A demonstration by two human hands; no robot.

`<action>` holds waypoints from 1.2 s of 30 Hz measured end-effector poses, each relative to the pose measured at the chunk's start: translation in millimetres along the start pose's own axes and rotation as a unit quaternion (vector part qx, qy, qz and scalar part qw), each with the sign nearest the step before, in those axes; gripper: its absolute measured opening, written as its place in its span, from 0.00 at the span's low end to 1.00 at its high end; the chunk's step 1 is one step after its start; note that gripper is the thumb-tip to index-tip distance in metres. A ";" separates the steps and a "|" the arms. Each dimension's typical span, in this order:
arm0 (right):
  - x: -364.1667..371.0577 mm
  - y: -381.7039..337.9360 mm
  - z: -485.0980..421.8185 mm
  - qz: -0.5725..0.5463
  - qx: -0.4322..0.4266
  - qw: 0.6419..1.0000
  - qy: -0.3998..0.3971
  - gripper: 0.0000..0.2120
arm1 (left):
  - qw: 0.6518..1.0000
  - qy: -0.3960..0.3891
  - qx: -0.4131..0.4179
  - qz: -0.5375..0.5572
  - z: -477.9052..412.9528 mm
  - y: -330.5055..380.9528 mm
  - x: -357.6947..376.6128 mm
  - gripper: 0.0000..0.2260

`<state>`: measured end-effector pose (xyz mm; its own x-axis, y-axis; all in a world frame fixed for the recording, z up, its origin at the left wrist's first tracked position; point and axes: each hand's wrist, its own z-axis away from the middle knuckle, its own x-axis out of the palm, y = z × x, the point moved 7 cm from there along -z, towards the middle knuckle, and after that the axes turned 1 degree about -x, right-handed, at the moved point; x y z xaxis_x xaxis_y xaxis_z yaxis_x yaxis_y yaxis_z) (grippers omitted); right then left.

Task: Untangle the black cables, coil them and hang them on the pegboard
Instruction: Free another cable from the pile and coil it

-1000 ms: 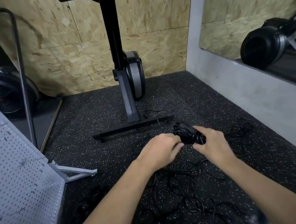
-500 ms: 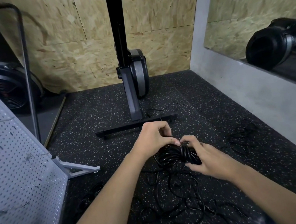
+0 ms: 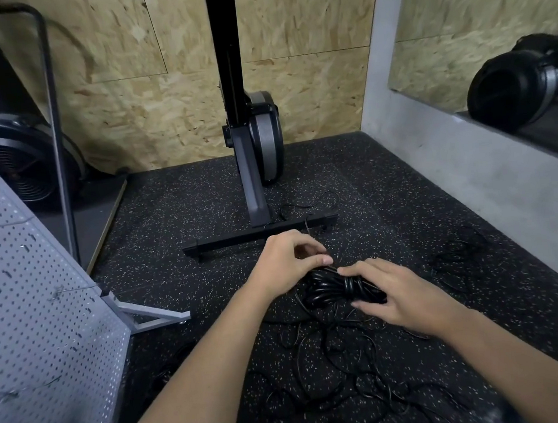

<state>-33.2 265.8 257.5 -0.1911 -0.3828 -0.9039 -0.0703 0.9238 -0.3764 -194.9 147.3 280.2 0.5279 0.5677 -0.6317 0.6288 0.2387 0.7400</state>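
Observation:
A tight coil of black cable (image 3: 327,289) hangs between my hands above the speckled floor. My right hand (image 3: 396,293) grips the coil's right side, thumb under it and fingers over it. My left hand (image 3: 286,265) hovers at the coil's upper left with curled fingers, thumb and forefinger pinching a thin strand of the cable. Loose tangled black cable (image 3: 339,377) trails from the coil and sprawls over the floor below my arms. The grey pegboard (image 3: 29,306) leans at the left on its metal stand, with a few small hooks on it.
An exercise machine (image 3: 252,166) stands ahead, its base bar (image 3: 259,235) just beyond my hands. Another small heap of black cable (image 3: 460,250) lies at the right near the grey wall. A mirror (image 3: 493,33) hangs on that wall. A fan wheel (image 3: 20,159) sits back left.
The coil has dropped lower and nearer to me, and more wraps show on it. My left hand rose above the coil's left end; my right hand kept hold of it.

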 end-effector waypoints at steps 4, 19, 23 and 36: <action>-11.2 11.4 3.7 -0.132 0.051 0.989 0.036 0.23 | 0.976 -0.015 -0.143 0.166 7.0 -22.9 5.9 0.13; -21.6 -0.4 9.5 -0.234 0.079 0.969 0.006 0.22 | 0.968 0.057 -0.141 0.201 0.3 -35.7 -10.1 0.07; -23.3 -12.8 4.8 -0.278 0.086 0.955 0.057 0.22 | 0.977 -0.024 -0.145 0.157 3.4 -42.7 7.2 0.07; -35.6 50.2 9.7 -0.144 0.276 0.920 0.240 0.20 | 0.941 -0.249 -0.199 0.110 22.1 -15.0 83.9 0.10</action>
<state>-20.4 325.8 268.8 -0.6614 -0.4411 -0.6066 0.2962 0.5894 -0.7516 -147.5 174.0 211.0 0.8852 0.2224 -0.4086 0.2602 0.4914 0.8311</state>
